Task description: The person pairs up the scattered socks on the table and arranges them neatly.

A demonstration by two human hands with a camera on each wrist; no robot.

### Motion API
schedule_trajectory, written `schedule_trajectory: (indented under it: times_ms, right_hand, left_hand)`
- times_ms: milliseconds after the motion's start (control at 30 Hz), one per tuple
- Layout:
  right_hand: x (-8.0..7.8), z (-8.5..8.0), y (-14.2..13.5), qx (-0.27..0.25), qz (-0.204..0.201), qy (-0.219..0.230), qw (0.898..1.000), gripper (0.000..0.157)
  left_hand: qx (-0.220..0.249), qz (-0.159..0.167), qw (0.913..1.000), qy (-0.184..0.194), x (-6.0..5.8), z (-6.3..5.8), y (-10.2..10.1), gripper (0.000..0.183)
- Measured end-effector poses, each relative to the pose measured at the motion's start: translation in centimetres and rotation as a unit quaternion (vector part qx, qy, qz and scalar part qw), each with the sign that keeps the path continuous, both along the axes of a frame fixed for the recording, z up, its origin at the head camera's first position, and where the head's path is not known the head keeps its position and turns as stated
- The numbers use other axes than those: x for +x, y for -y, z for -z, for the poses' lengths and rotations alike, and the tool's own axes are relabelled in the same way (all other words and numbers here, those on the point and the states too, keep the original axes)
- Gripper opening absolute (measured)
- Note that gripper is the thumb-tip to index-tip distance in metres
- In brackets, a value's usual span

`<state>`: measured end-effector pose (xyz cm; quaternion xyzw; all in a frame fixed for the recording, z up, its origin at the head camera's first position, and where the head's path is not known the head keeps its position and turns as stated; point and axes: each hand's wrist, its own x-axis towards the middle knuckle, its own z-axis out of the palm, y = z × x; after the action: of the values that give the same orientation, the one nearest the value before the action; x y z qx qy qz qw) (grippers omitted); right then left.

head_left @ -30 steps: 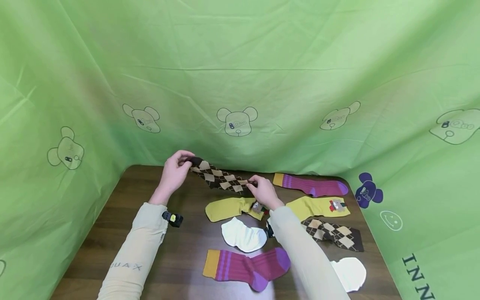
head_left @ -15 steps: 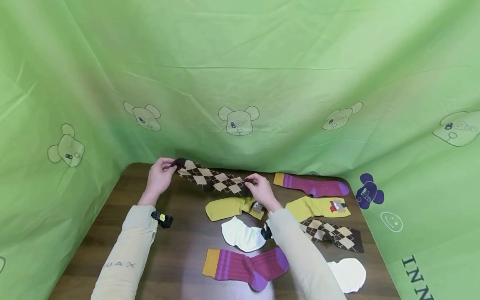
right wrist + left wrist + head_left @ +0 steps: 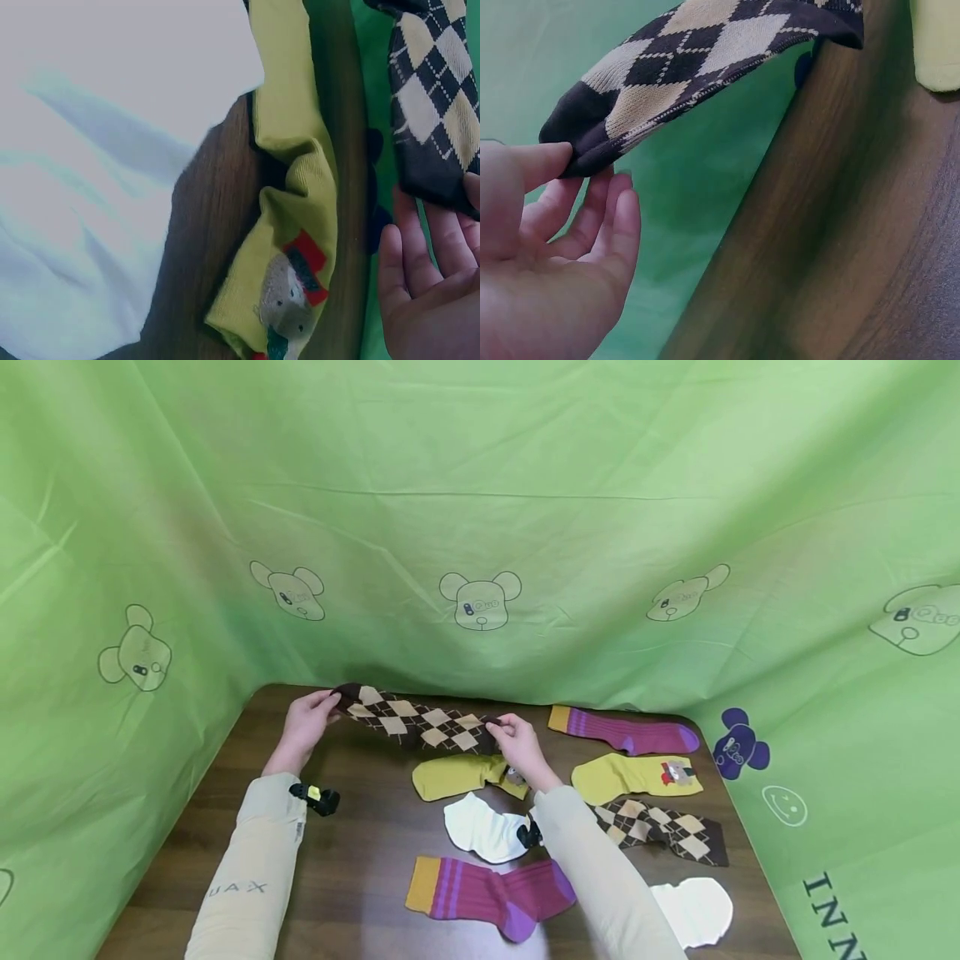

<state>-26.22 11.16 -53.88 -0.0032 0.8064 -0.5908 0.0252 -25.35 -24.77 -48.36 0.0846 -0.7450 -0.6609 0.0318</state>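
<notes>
A brown argyle sock (image 3: 420,723) with tan and cream diamonds is stretched between both hands above the back of the table. At its dark toe end, the left hand (image 3: 306,723) pinches it between thumb and fingers, as the left wrist view shows too (image 3: 577,240). The right hand (image 3: 523,747) pinches the cuff end; in the right wrist view the hand (image 3: 439,262) is partly cut off by the frame edge. Just below the held sock lies a yellow sock (image 3: 453,777) with an animal picture, partly behind the right hand.
On the table (image 3: 337,885) lie a white sock (image 3: 483,828) and a purple sock (image 3: 476,893). To the right are another purple sock (image 3: 630,733), yellow sock (image 3: 630,777), argyle sock (image 3: 667,828) and white sock (image 3: 697,910). Green cloth (image 3: 480,527) rises behind.
The left hand has moved left and slightly down, drawing the argyle sock out straighter. The right hand has stayed nearly in place, still holding the cuff end.
</notes>
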Motion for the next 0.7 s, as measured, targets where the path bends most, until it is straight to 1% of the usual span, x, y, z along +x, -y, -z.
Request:
schedule_trajectory:
  times_ms: [133,233,367,433,467,533,667,700]
  right_hand:
    - [0.2,0.3,0.3,-0.026,0.006,0.014,1.000,0.018]
    - [0.4,0.5,0.4,-0.043,0.003,0.019,0.999,0.016]
    - [0.5,0.7,0.6,-0.054,-0.004,0.016,0.998,0.011]
    - [0.5,0.8,0.6,-0.051,-0.003,0.013,0.999,0.012]
    - [0.5,0.8,0.6,-0.047,-0.001,0.013,0.999,0.012]
    - [0.5,0.9,0.6,-0.042,0.003,0.013,0.999,0.015]
    - [0.5,0.9,0.7,-0.037,0.012,0.020,0.999,0.021]
    - [0.5,0.9,0.8,-0.037,0.013,0.021,0.999,0.021]
  left_hand:
    - [0.043,0.010,0.9990,0.008,0.1,0.0,-0.1,0.038]
    - [0.083,0.018,0.9963,0.011,0.2,-0.1,-0.3,0.032]
    - [0.149,0.031,0.9882,0.013,0.3,-0.2,-0.3,0.027]
    - [0.171,0.037,0.9844,0.015,0.4,-0.2,-0.1,0.028]
    - [0.175,0.043,0.9836,0.015,0.5,-0.2,0.1,0.029]
    - [0.167,0.048,0.9847,0.017,0.6,-0.1,0.4,0.031]
    - [0.133,0.040,0.9902,0.015,0.8,0.0,1.0,0.038]
    - [0.124,0.034,0.9917,0.015,0.8,0.1,1.1,0.039]
